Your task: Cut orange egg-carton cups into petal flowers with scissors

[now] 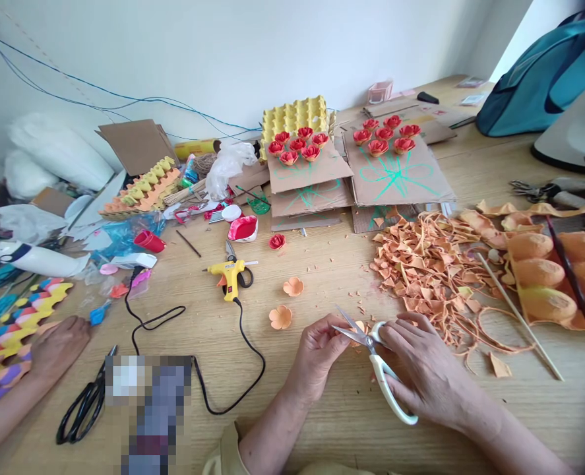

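My right hand (417, 369) grips white-handled scissors (396, 396), whose blades are parted and point left. Between the blades sits a small orange egg-carton piece (355, 334), pinched by the fingers of my left hand (318, 359); part of it is hidden by fingers and blades. Two orange egg-carton flowers (281, 317) lie left of my hands, and a red paper rose (277, 241) is farther back. To the right spreads a heap of orange carton scraps (421, 264).
A yellow glue gun (229, 278) with a black cord lies left of centre, near black scissors (82, 402). Cardboard sheets (396, 175) bear red roses at the back. An orange egg tray (539, 272) stands right. Another person's hand (62, 353) rests on a painted carton at left.
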Tool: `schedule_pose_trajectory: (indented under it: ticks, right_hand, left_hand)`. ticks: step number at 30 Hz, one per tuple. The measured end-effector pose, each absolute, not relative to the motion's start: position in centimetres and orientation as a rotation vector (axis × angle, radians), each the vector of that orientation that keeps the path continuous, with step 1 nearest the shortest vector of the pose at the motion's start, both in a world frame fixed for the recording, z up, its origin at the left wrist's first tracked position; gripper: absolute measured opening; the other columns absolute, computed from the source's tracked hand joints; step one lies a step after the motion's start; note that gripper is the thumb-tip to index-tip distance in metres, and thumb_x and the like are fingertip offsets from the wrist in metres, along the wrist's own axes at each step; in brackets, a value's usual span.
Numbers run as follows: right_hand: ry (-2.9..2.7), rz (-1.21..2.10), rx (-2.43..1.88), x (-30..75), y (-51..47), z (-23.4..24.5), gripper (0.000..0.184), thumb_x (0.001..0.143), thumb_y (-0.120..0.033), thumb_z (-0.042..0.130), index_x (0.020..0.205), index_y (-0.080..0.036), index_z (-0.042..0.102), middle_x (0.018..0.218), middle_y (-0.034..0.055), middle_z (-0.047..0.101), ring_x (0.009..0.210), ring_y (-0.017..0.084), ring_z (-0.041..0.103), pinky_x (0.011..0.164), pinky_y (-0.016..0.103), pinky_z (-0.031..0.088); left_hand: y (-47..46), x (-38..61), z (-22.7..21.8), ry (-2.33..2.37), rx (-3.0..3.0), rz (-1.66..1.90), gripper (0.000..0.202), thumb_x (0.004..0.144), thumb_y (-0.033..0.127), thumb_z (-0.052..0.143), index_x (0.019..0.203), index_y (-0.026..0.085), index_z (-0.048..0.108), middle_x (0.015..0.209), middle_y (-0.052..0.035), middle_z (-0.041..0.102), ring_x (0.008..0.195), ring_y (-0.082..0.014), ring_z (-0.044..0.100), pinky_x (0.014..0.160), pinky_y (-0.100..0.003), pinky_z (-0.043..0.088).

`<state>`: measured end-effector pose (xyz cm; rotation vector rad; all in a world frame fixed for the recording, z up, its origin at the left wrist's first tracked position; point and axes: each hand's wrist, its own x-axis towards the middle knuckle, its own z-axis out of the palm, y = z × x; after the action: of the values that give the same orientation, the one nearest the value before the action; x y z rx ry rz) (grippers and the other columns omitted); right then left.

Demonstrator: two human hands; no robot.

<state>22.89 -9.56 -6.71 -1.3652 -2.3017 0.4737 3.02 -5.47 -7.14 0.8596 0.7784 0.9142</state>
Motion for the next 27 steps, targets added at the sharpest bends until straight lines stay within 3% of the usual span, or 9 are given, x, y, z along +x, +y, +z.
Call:
schedule_pose_trajectory:
  ticks: [7, 18, 27]
  right_hand:
    - [-2.288, 0.479, -1.298, 22.8, -9.6, -6.5, 0.017, 0.093, -0.037, 0.054, 0.087, -0.023, 0.046, 0.078, 0.0016, 0.056, 0.071, 0.022, 0.053, 0.085, 0.045, 0.035]
    - [-2.307, 0.473, -1.231, 22.9, -9.7, -6.3, 0.020, 0.094, -0.028, 0.049, 0.078, -0.024, 0.038, 0.070, -0.0021, 0.051, 0.061, 0.017, 0.048, 0.080, 0.041, 0.037]
    - [-2.310, 0.439, -1.306, 23.1, -9.6, -6.4, 0.016, 0.091, -0.037, 0.056, 0.092, -0.022, 0.049, 0.082, 0.0042, 0.060, 0.075, 0.023, 0.055, 0.088, 0.048, 0.036]
  left_hand:
    - [-5.5, 3.2, -7.0, 0.769, 0.793, 0.906, 0.024, 0.073, 0.039, 0.081, 0.082, 0.018, 0.074, 0.078, -0.0026, 0.070, 0.076, -0.0167, 0.060, 0.084, -0.034, 0.046]
    - [-5.2, 2.3, -6.7, 0.749, 0.990, 0.880, 0.015, 0.085, 0.032, 0.071, 0.082, 0.017, 0.073, 0.080, -0.0034, 0.067, 0.081, -0.0172, 0.059, 0.083, -0.033, 0.044]
    - [-5.0, 2.3, -5.5, 0.801, 1.172, 0.879, 0.016, 0.084, 0.033, 0.072, 0.082, 0.018, 0.072, 0.080, -0.0032, 0.063, 0.079, -0.0166, 0.058, 0.077, -0.030, 0.046]
